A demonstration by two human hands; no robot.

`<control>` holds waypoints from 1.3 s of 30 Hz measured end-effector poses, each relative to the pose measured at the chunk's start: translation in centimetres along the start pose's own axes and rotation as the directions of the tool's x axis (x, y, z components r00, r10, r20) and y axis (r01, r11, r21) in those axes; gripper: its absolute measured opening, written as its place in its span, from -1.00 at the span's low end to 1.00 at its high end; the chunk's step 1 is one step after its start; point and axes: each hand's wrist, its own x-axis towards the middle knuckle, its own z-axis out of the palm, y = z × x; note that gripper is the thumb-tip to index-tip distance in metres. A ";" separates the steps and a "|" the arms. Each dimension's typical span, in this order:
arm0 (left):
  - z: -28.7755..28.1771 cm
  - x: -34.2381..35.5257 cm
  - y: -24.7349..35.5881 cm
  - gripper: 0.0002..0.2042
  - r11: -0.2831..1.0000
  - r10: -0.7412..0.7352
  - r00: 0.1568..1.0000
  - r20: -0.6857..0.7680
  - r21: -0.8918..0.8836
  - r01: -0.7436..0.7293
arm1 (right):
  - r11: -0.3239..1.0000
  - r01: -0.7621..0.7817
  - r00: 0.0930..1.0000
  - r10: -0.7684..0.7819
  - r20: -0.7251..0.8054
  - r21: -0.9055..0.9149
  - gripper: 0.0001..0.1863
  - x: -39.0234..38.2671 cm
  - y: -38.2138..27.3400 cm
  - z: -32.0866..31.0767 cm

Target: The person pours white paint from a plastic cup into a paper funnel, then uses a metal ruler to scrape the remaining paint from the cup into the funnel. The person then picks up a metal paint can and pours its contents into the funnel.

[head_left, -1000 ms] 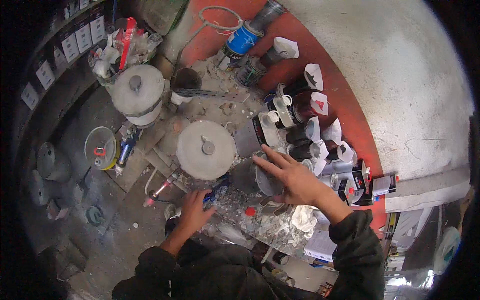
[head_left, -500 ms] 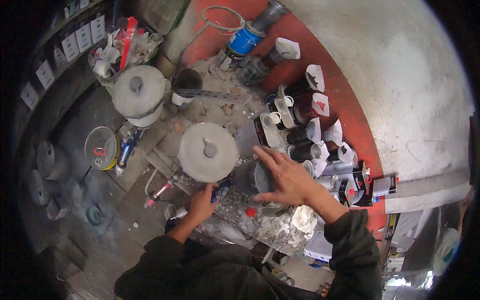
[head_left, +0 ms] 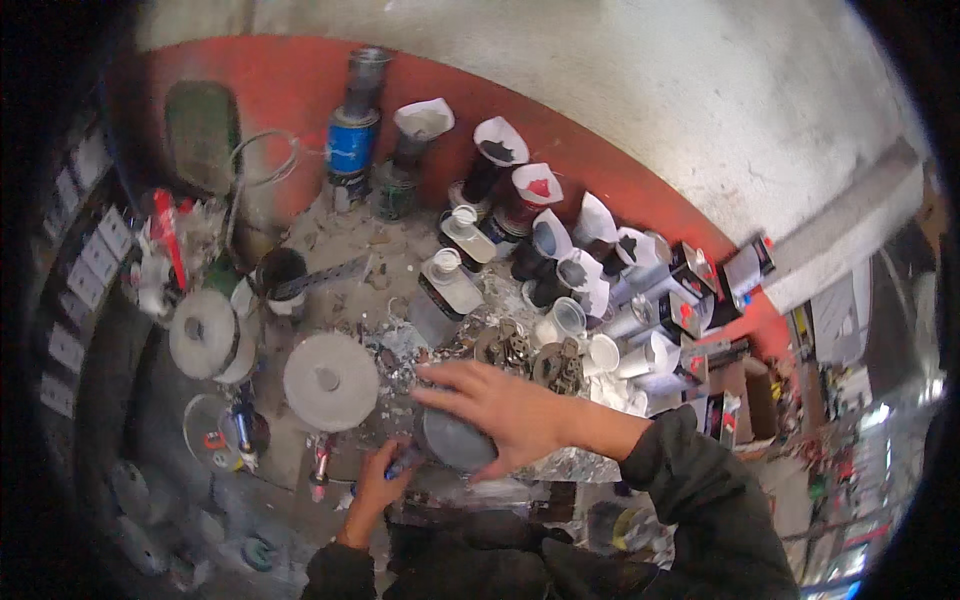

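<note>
My right hand [head_left: 500,405] lies spread over the top of a round grey tin [head_left: 452,443] on a cluttered work surface, fingers wrapped over its rim. My left hand [head_left: 378,487] is just to the left of the tin, closed around a small blue-tipped tool [head_left: 405,460] that touches the tin's left side. A round white lid [head_left: 330,381] sits just left of my right fingertips.
A second white-lidded can [head_left: 203,334] stands further left. Paper cones filled with pigment [head_left: 537,186], small bottles [head_left: 452,279] and cups [head_left: 567,317] crowd the back along the red wall band [head_left: 300,80]. A blue can [head_left: 352,146] stands at the back. Metal bits [head_left: 512,346] lie by my right hand.
The view has shifted and come closer. My right hand has settled down onto the grey tin, and my left hand has brought the tool up against the tin's side.
</note>
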 end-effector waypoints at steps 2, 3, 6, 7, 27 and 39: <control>-1.2 -1.9 -0.5 -0.55 0.995 -0.036 0.994 0.107 0.092 0.026 | 0.997 0.049 0.999 -0.050 0.008 0.058 0.30 -0.8 -1.9 0.5; -1.2 -3.0 -1.1 -0.54 0.992 0.016 0.998 0.054 0.126 -0.022 | 0.994 0.081 0.996 -0.078 -0.037 0.069 0.30 -1.2 -2.4 1.4; -0.6 -5.6 -2.6 -0.50 0.987 0.106 0.991 -0.076 0.132 -0.095 | 0.993 0.059 0.985 -0.041 -0.170 0.102 0.20 -2.5 -4.4 3.3; 0.1 -6.2 -2.3 -0.49 0.995 0.069 0.991 -0.118 0.084 -0.059 | 0.994 0.045 0.964 -0.018 -0.266 0.096 0.20 -2.9 -5.1 4.3; 5.8 -12.6 -8.5 -0.31 0.124 -0.767 0.609 0.200 -0.886 0.448 | 0.475 -0.549 -0.077 0.791 -0.607 0.688 -0.73 -37.2 5.1 17.8; 10.9 -19.7 1.4 -0.48 0.824 -0.408 0.876 -0.257 0.310 0.474 | 0.314 -0.947 0.215 0.765 -0.607 0.061 -0.65 -46.5 16.6 20.8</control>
